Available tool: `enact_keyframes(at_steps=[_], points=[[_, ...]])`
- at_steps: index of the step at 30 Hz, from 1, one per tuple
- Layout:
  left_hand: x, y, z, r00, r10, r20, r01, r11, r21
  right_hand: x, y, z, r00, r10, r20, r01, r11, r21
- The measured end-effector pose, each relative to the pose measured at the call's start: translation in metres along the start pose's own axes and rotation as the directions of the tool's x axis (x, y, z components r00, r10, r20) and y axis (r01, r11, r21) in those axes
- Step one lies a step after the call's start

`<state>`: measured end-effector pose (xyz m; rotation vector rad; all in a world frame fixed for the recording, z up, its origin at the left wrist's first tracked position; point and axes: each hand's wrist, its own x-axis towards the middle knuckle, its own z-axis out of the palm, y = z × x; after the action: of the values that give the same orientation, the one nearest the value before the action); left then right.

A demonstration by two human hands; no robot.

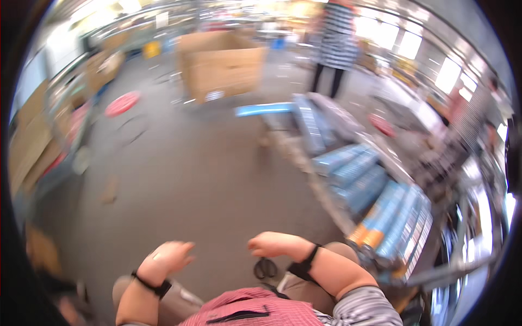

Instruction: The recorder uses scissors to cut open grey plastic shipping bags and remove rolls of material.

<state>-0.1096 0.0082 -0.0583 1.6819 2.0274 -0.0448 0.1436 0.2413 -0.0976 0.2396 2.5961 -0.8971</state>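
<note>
My left hand (167, 258) is held out in front of my body, its fingers loosely bent and a little apart, with nothing seen in it. Opposite it, my right hand (274, 244) points inward with loosely curled fingers, and I see nothing in it either. A wide gap separates the two hands. Each wrist wears a black band. Just below my right hand is a pair of scissors (265, 268) with black handles, apart from the fingers; its blades cannot be made out. Motion blur softens the finger detail.
On the right, a low pallet-like platform (331, 209) bears several blue-wrapped long packages (359, 187). A big open cardboard box (225, 73) stands ahead on the grey floor (217, 179). Racks with cardboard (32, 141) line the left. A person (337, 41) stands far ahead; another bends at right.
</note>
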Motion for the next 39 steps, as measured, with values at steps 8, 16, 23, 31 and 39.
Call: enact_keyframes(at_steps=[8,16,23,31,39], points=[[0.004,0.001,0.006,0.982,-0.095,0.164,0.108,0.992,-0.071,-0.009,-0.013,-0.007,0.995,0.099,-0.02,-0.096,0.99,0.105],[0.005,-0.001,0.013,0.995,-0.087,0.053,0.089,0.996,-0.032,-0.008,-0.035,-0.014,0.981,0.194,0.001,-0.194,0.977,0.089],[0.012,-0.005,0.016,0.998,-0.065,0.001,0.065,0.998,-0.018,-0.007,-0.042,-0.015,0.981,0.196,-0.005,-0.196,0.979,0.061],[0.015,-0.007,0.018,0.999,-0.054,0.003,0.054,0.998,0.015,-0.009,-0.037,-0.012,0.985,0.168,-0.026,-0.166,0.984,0.073],[0.006,0.003,0.003,0.995,-0.089,0.039,0.088,0.996,0.005,-0.011,-0.04,-0.014,0.988,0.154,-0.016,-0.152,0.986,0.071]])
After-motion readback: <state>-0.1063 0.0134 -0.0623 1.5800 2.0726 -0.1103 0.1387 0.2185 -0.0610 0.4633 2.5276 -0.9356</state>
